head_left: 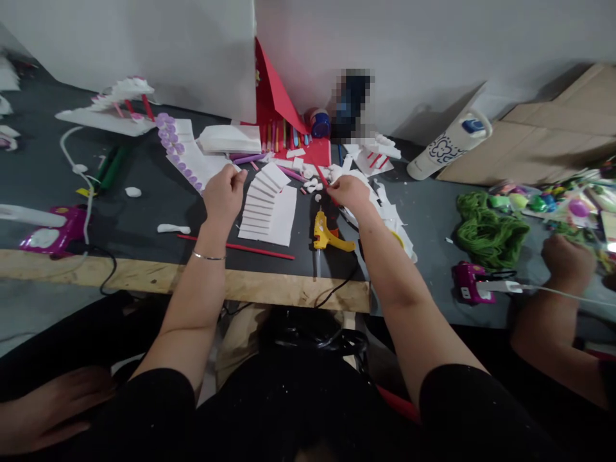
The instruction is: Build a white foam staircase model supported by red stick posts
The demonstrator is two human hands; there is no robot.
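Observation:
My right hand (350, 194) is closed in a pinch on a short red stick (321, 175), which points up and away from the fingertips. My left hand (222, 194) is closed, thumb pressed to the fingers, and whatever it may hold cannot be made out. Between the hands lies a fan of white stepped strips (260, 205) on a white card (287, 215). A yellow glue gun (323, 234) rests just below my right hand, nozzle toward the table's front edge. One long red stick (260, 251) lies along the front, partly behind my left wrist.
White scraps and red paper (282, 90) fill the back middle. At left stand a small white model (122, 106) and purple power strip (55, 230). To the right are a white bottle (443, 151), green yarn (491, 228) and another person's hand (568, 260).

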